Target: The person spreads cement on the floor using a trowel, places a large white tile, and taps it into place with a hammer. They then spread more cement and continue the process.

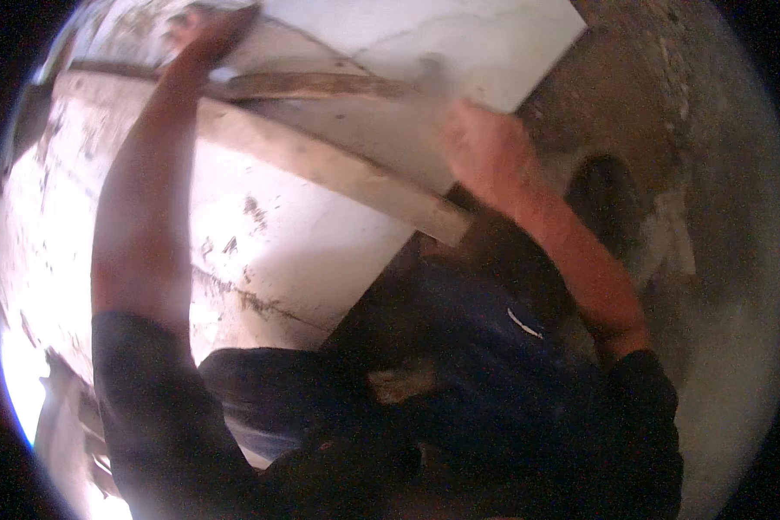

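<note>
My left hand (201, 35) reaches to the far left over the pale panels. Motion smears its fingers, and I cannot tell what they hold. My right hand (491, 156) is closed in a curled grip above the pale board (511, 43), near its right edge. What it holds is blurred; a grey smear shows just beyond the knuckles. A brown wooden stick (312, 85) lies crosswise between my left forearm and my right hand. Nearer to me, a long pale wooden batten (338, 165) runs slantwise across the panels, its end close below my right hand.
A white panel (286, 234) with dark scuffs spreads in front of my knees, brightly lit at the left. My dark-trousered legs (494, 347) are folded below. Rough brown ground (719, 217) lies at the right, with a dark shape (602, 204) beside my right forearm.
</note>
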Motion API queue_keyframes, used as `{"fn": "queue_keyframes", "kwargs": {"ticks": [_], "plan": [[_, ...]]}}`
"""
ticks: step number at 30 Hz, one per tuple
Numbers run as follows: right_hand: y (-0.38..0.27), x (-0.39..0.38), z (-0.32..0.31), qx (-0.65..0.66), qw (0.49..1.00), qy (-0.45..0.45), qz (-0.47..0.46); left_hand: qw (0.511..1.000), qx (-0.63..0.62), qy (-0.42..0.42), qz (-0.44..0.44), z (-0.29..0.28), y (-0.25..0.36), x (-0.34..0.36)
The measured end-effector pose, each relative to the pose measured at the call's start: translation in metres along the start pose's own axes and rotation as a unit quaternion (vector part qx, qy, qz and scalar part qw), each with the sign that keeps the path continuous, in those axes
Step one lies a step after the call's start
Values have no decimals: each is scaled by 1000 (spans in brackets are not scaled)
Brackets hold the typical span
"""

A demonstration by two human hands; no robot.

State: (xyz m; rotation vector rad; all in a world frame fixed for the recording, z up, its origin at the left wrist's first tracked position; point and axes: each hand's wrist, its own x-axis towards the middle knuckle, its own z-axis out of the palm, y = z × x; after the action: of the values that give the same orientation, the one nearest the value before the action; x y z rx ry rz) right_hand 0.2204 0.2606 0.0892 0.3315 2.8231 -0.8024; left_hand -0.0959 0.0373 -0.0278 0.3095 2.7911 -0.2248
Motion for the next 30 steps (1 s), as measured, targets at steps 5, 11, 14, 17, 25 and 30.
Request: {"fn": "queue_keyframes", "kwargs": {"ticks": [5, 11, 14, 17, 25, 30], "plan": [[-1, -103, -6, 131, 985, -87, -64, 999, 32, -9, 2, 16, -17, 30], [18, -160, 1, 226, 974, -34, -2, 996, -60, 12, -61, 26, -20, 42], [17, -175, 12, 244, 969, -18, 4, 995, -4, -78, -65, 17, -21, 40], [21, -186, 21, 234, 972, -6, 8, 960, -213, -22, -183, 12, -15, 34], [38, -193, 22, 233, 972, 8, 8, 956, -195, 153, -160, 0, -30, 34], [32, -171, 12, 305, 952, 36, -7, 885, -253, 381, -91, -56, -77, -11]]}}
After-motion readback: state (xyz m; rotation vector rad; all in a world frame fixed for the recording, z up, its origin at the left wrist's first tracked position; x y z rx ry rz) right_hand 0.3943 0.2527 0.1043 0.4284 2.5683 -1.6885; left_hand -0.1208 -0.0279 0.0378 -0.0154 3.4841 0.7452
